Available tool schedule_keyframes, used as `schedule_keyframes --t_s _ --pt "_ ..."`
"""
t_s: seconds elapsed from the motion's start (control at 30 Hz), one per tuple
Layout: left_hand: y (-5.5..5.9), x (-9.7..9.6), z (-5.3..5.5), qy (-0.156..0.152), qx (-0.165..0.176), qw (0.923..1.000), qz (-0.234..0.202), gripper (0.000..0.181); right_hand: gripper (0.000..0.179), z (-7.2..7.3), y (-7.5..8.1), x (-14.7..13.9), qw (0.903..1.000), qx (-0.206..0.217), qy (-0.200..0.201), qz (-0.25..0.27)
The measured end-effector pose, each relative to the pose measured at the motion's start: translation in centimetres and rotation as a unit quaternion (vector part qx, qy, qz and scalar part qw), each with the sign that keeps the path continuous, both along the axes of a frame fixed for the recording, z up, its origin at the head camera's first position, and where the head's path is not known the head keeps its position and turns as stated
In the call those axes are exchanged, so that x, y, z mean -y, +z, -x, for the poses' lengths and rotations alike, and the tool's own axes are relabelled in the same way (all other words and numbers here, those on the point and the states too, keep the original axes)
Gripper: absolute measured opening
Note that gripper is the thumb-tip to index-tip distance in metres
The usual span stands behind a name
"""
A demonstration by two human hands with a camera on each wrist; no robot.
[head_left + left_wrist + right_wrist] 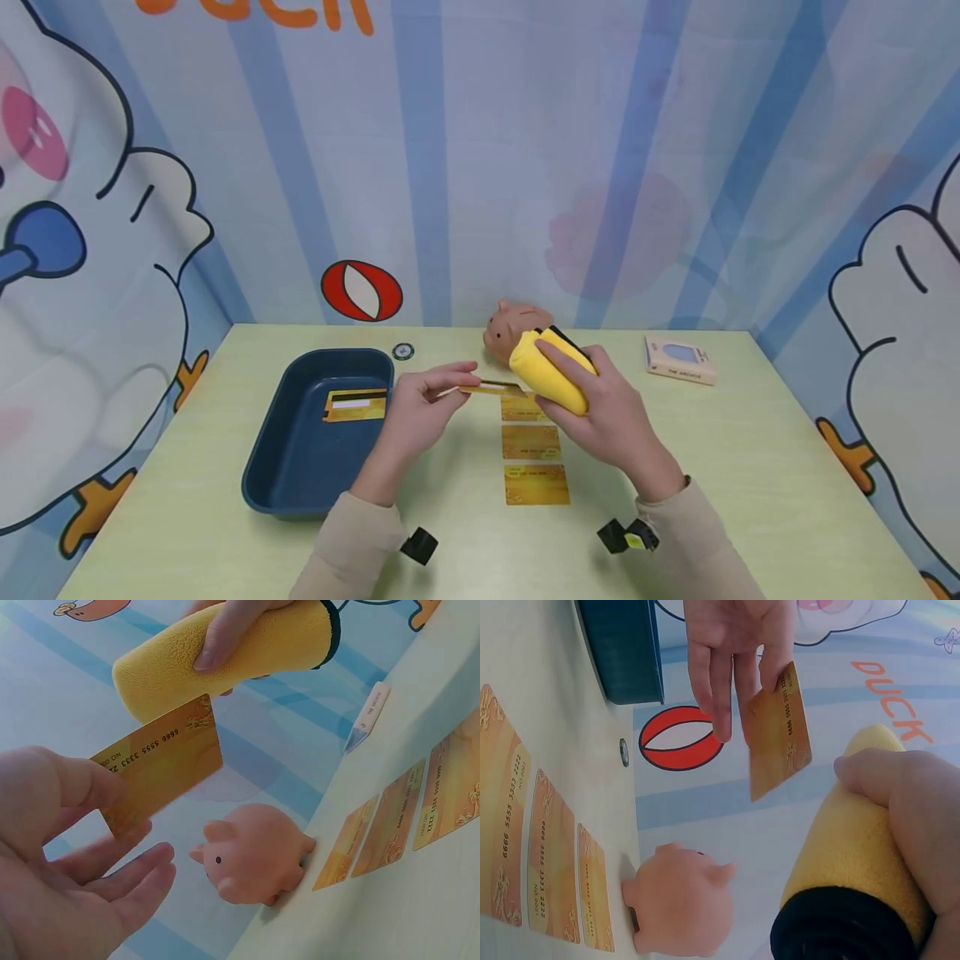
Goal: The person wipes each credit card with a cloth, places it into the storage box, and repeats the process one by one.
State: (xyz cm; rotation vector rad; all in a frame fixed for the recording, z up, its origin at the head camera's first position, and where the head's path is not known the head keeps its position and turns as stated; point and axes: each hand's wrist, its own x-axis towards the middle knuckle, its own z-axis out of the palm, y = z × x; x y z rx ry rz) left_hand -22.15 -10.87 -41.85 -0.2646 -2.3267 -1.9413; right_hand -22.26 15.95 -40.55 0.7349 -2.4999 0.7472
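My left hand (422,408) pinches a golden bank card (166,761) by one end, between thumb and fingers, raised above the table. In my right hand (603,404) is a rolled yellow cloth (551,373) with a black edge, gripped round its middle. The cloth's end is close beside the card's free end. Below the hands, three golden cards (536,485) lie in a column on the table. Behind them stands a pink piggy bank (255,855), partly covered by the cloth in the head view.
A dark blue tray (262,467) stands at the left with another golden card (352,406) inside. Near its far corner lies a round chip (403,351). A small box (679,360) sits at the back right. A printed curtain (495,167) hangs behind the table.
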Motion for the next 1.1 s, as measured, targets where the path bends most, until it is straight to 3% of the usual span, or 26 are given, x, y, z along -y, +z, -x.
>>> schedule_keyframes --t_s 0.13,0.4,0.73,0.9,1.1 --pt "-0.1 0.0 -0.1 -0.010 -0.002 0.9999 0.006 0.025 0.073 0.0 0.1 0.0 1.0000 0.002 0.000 -0.003" --pt "-0.4 -0.1 -0.4 -0.067 -0.002 0.9972 0.032 0.032 0.073 -0.1 0.0 0.0 1.0000 -0.002 0.005 -0.005" --pt "-0.3 -0.3 -0.4 -0.089 0.055 0.9944 -0.017 0.048 0.074 -0.2 0.1 0.0 0.9999 -0.002 0.006 -0.009" --pt "-0.4 -0.4 -0.3 -0.114 0.045 0.9922 -0.025 0.059 0.074 -0.5 0.1 0.6 0.9995 -0.018 0.025 -0.010" --pt "-0.8 -0.9 -0.3 -0.122 0.044 0.9912 -0.023 0.069 0.074 -0.9 -0.6 1.9 0.9969 -0.040 0.058 -0.036"
